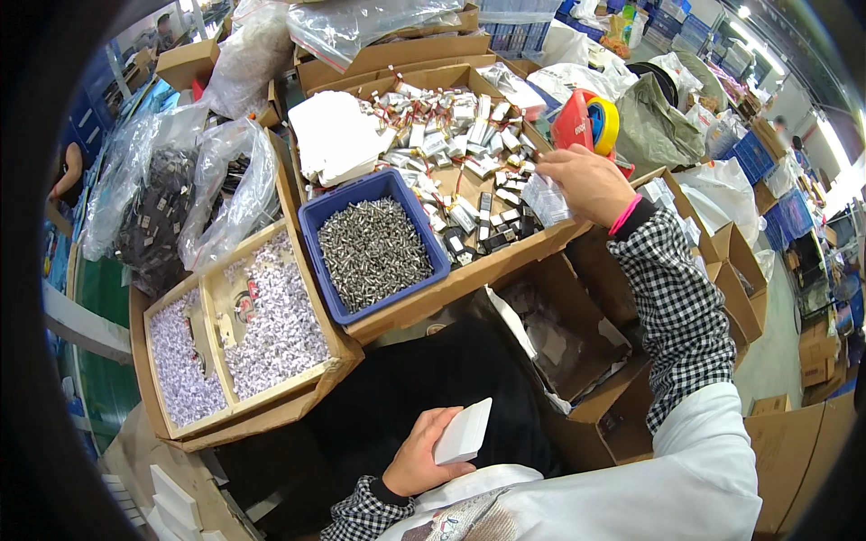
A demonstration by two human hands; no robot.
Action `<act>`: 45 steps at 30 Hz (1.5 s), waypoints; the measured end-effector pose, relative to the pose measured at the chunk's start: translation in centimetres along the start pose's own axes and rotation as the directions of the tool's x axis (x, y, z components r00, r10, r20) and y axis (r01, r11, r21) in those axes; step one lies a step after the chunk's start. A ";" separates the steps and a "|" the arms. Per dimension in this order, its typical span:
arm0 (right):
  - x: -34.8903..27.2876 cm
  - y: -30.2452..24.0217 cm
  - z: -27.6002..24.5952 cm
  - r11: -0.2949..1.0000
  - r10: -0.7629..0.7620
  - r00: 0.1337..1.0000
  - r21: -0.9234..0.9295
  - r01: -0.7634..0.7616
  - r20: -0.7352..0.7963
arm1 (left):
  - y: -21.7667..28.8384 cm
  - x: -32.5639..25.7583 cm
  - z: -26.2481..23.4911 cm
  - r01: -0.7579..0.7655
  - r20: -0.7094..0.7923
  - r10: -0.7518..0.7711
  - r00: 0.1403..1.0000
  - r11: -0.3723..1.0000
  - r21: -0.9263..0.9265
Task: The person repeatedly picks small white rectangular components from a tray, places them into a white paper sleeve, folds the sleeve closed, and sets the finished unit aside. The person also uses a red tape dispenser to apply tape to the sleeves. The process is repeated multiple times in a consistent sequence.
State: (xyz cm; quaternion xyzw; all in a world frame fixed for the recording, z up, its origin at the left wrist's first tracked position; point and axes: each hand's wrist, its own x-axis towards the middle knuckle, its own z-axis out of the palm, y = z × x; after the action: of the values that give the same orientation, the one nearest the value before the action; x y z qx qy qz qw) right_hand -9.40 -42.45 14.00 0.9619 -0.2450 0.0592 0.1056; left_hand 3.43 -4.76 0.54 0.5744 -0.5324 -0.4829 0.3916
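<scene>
Low in front of my body, my left hand (422,458) is closed around a small flat white box (465,433), its thumb and fingers on opposite sides. My right hand (588,183) reaches out to the right end of a shallow cardboard box (514,260). Its fingers are bent together on a small clear plastic bag (547,200); the fingertips are partly hidden. Many small silver battery packs (442,144) with thin wires fill the cardboard box, some black ones among them. A stack of white sheets (334,135) lies at its left end.
A blue bin (311,243) of small metal parts stands left of centre. Beside it, a divided wooden tray (209,311) holds small white pieces. A red tape dispenser (574,122) with yellow tape sits beyond my right hand. Below, an opened carton (577,302) stands near my right arm.
</scene>
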 end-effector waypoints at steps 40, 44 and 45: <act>8.2 -5.3 1.0 0.786 -0.141 0.912 0.603 -0.134 0.386 | -1.6 -0.7 -1.3 -0.009 -0.083 -0.009 0.997 0.977 -0.212; 8.0 -3.0 0.0 0.773 -0.061 0.910 0.597 -0.217 0.410 | -1.9 -1.1 -1.3 -0.003 -0.082 -0.015 0.997 0.978 -0.208; 8.0 -2.4 -0.2 0.829 -0.075 0.911 0.532 -0.169 0.406 | -2.0 -1.2 -1.3 -0.003 -0.086 -0.015 0.996 0.977 -0.213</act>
State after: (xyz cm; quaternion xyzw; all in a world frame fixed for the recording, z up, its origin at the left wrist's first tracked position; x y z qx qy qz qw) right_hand -1.28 -44.02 15.08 0.9346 -0.2579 -0.0725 -0.2342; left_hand 5.23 -3.44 -0.91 0.5513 -0.4582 -0.5129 0.4723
